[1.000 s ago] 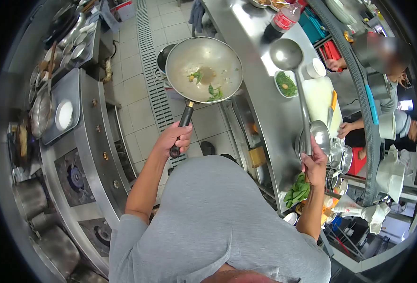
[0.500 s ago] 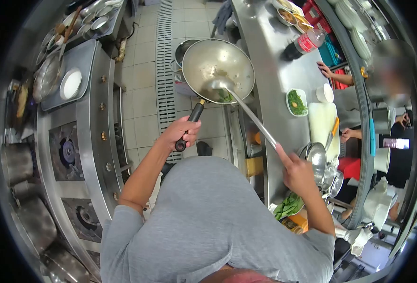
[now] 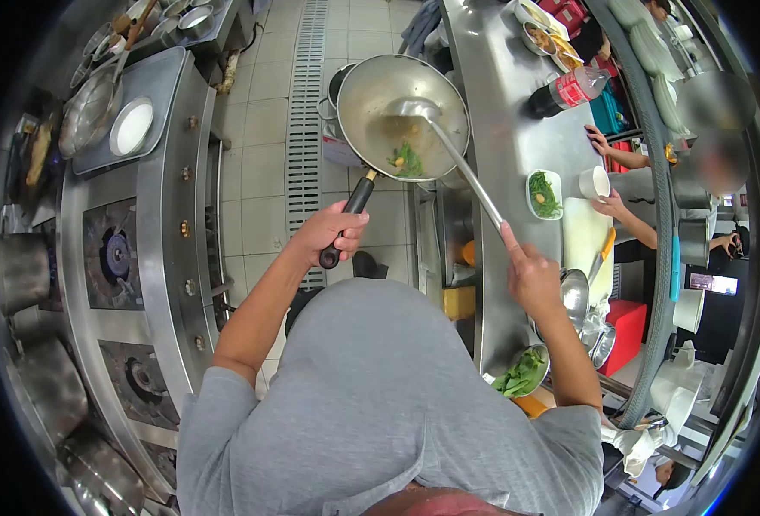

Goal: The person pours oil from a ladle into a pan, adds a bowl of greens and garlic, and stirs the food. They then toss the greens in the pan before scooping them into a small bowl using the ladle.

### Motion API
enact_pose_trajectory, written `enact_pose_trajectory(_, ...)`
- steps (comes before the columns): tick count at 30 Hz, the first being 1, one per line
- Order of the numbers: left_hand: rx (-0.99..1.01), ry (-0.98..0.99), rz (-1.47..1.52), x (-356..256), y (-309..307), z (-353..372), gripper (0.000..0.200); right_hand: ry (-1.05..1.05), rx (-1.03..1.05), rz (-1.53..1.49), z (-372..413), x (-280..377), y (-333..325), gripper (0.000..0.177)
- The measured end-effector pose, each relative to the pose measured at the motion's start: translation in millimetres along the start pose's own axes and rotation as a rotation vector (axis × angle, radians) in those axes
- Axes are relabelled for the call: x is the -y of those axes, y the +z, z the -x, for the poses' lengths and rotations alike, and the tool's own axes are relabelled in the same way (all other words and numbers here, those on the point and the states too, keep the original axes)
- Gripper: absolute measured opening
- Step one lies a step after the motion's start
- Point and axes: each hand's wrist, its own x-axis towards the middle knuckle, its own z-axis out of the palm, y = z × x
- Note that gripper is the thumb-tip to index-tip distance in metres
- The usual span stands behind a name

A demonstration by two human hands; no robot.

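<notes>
Pale floor tiles (image 3: 260, 189) run down the middle of this kitchen, split by one long drain grate (image 3: 304, 129). Along the left stands a steel range (image 3: 161, 215) with two burners showing, a far burner (image 3: 113, 255) and a near burner (image 3: 144, 378), plus one tray (image 3: 161, 86) carrying a single white dish (image 3: 131, 126). Along the right runs one steel counter (image 3: 500, 138). Between them a person in a grey shirt holds one wok (image 3: 367, 95) out above the floor, just beside the counter's edge. The left hand (image 3: 333, 234) is closed around its black handle (image 3: 356, 202). The right hand (image 3: 530, 275) grips the end of one ladle (image 3: 462, 163), forefinger laid along the shaft, and the ladle's bowl sits inside the wok. One small clump of greens (image 3: 407, 159) lies at the wok's near side. On the counter I count one bottle (image 3: 565, 90), one cutting board (image 3: 582, 236), one plate of greens (image 3: 543, 193), one white cup (image 3: 593, 182) and one bowl of leaves (image 3: 522, 371). Across it, two hands of another person rest: one hand (image 3: 595, 136) near the bottle, the other hand (image 3: 608, 205) just beside the cup.
</notes>
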Motion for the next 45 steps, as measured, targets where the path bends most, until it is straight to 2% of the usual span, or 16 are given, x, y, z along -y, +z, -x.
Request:
enact_pose_trajectory(4,-0.011,0.001,0.006,-0.7,-1.1,-6.0,0.023,-0.073,0.029,0.033,24.4,7.6,-14.4,0.078)
enact_pose_trajectory(12,-0.031,-0.011,0.036,5.9,-10.9,-14.0,0.027,-0.083,0.131,0.046,54.7,27.6,-38.5,0.079)
enact_pose_trajectory(25,-0.037,-0.064,0.137,27.7,-28.9,-13.4,0.027,-0.108,0.259,-0.076,53.2,36.4,-62.7,0.078)
enact_pose_trajectory(28,-0.077,-0.082,0.165,35.7,-38.3,-10.2,0.027,-0.120,0.355,-0.099,46.4,38.1,-62.9,0.076)
enact_pose_trajectory(31,-0.154,-0.103,0.156,49.4,-50.2,-6.0,0.027,-0.140,0.430,-0.272,31.9,38.0,-65.8,0.077)
enact_pose_trajectory(34,-0.234,-0.159,0.070,62.4,-61.9,1.7,0.027,-0.002,0.611,-0.544,0.2,33.1,-76.5,0.077)
enact_pose_trajectory(37,-0.278,-0.170,0.105,67.3,-63.0,17.1,0.026,0.174,0.808,-0.794,-29.5,23.3,-78.0,0.075)
enact_pose_trajectory(38,-0.290,-0.157,0.099,67.3,-60.8,26.5,0.025,0.313,0.912,-0.871,-40.5,28.5,-89.6,0.072)
enact_pose_trajectory(41,-0.291,-0.155,0.203,84.6,-76.6,47.3,0.025,0.188,0.874,-1.079,-52.5,24.3,-81.9,0.074)
enact_pose_trajectory(45,-0.356,-0.126,0.275,85.0,-77.9,81.3,0.024,0.248,1.045,-1.163,-85.1,29.1,-78.3,0.070)
